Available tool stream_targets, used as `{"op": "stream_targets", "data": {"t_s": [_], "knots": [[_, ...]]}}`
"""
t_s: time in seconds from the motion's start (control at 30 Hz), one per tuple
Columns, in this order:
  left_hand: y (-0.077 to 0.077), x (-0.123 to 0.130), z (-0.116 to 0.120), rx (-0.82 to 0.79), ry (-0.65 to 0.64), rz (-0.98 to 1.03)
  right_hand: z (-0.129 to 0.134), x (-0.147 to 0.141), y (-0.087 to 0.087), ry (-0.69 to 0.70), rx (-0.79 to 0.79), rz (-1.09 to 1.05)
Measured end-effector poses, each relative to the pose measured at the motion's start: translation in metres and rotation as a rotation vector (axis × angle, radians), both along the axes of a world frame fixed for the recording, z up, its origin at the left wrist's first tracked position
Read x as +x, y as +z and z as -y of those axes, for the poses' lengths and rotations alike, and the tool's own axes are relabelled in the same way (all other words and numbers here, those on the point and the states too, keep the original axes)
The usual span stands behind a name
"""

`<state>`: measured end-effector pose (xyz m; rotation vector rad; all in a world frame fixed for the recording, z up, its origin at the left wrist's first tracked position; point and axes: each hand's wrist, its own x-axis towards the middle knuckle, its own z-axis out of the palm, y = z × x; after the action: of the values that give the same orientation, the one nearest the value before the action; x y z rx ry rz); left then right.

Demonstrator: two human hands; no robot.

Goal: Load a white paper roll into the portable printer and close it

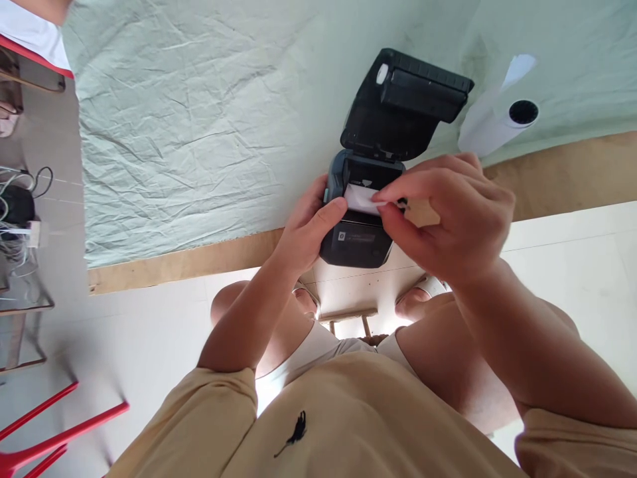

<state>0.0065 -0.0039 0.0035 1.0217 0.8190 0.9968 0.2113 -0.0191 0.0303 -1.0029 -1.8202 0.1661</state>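
A small black label printer (359,239) is held over the table's front edge, its black lid (393,113) swung open away from me. My left hand (311,229) grips the printer's left side, with the thumb on the rim beside the paper. Inside the compartment lies white paper (362,198). The thumb and forefinger of my right hand (445,216) pinch the paper's right end. To the right, a white paper roll (492,126) with a dark core rests on the table.
A wrinkled pale green cloth covers the table (194,133), which has a bare wooden front edge (567,174). At the far left are tangled cables (17,232), red legs (64,431) of a stool or chair, and part of another person (37,33).
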Motion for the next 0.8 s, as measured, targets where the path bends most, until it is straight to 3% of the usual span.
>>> {"op": "stream_targets", "data": {"t_s": [0.2, 0.33, 0.47, 0.63, 0.8], "knots": [[-0.011, -0.007, -0.004, 0.078, -0.03, 0.031, 0.011, -0.011, -0.001, 0.131, 0.026, -0.019], [-0.012, -0.01, -0.005, 0.045, -0.029, -0.049, -0.001, 0.004, -0.015, -0.06, 0.05, -0.245], [-0.012, -0.01, -0.007, 0.051, -0.012, -0.087, -0.017, 0.018, -0.034, -0.035, -0.125, -0.245], [-0.018, -0.012, -0.008, 0.04, 0.011, -0.108, -0.024, 0.022, -0.048, -0.015, -0.088, -0.442], [-0.016, -0.014, -0.005, 0.063, -0.047, -0.004, -0.016, 0.024, -0.049, 0.108, -0.32, -0.267]]}}
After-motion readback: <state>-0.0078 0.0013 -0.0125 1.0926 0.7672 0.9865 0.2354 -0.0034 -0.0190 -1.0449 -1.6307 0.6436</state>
